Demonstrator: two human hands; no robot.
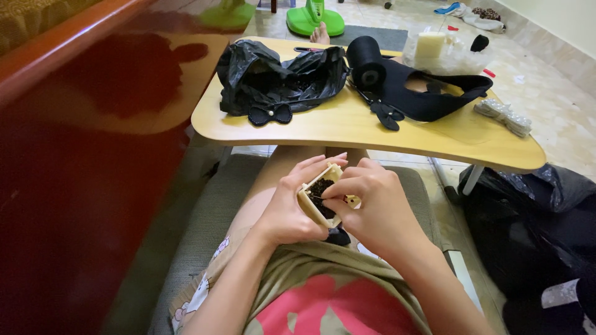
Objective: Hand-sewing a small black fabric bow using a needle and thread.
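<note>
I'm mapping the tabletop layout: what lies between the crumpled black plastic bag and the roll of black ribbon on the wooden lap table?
In the head view, nothing: the black plastic bag reaches right up to the ribbon roll, with no bare lap table between them.

Matt cream plastic box with dark rough filling between the fingers; beyond them, smooth pale wood table.
</note>
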